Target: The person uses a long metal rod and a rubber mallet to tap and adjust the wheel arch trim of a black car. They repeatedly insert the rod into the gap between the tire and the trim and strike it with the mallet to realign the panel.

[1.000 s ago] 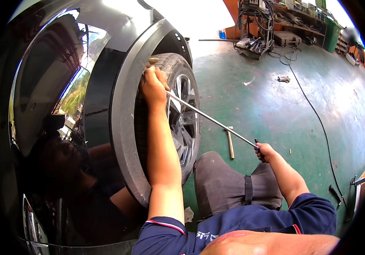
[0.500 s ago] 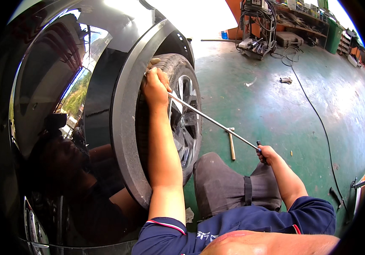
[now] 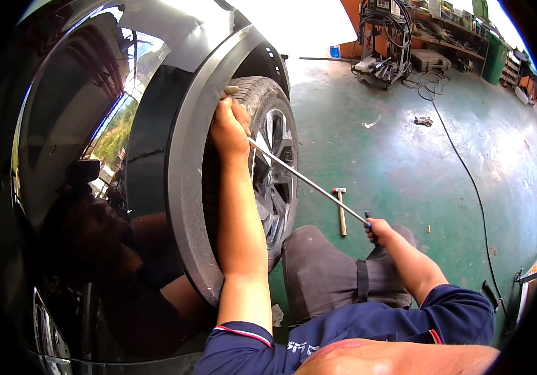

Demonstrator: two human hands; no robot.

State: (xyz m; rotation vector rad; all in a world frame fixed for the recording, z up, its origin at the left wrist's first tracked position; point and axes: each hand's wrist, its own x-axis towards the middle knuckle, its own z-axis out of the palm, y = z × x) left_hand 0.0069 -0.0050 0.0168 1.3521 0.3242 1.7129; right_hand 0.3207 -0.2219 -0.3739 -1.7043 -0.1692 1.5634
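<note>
My right hand [image 3: 378, 230] is closed around the dark handle of a long thin metal rod [image 3: 309, 181]. From there the rod slants up and left across the wheel [image 3: 273, 178] of a black car [image 3: 146, 140]. Its far end disappears at my left hand [image 3: 231, 128], whose fingers are curled around it between the tyre [image 3: 259, 94] and the dark grey wheel arch trim [image 3: 187, 156]. That tip is hidden. Just above my left fingers shows a small tan piece [image 3: 231, 90] that I cannot make out.
A hammer [image 3: 341, 212] with a wooden handle lies on the green floor [image 3: 400, 162] beyond my knee. A black cable [image 3: 462, 156] runs along the right. Farther back stand a tool cart [image 3: 381, 69], a grey case [image 3: 430, 59] and a green bin [image 3: 496, 59].
My right hand and the rod's handle end have shifted a little left toward the wheel. My left hand stays at the wheel arch.
</note>
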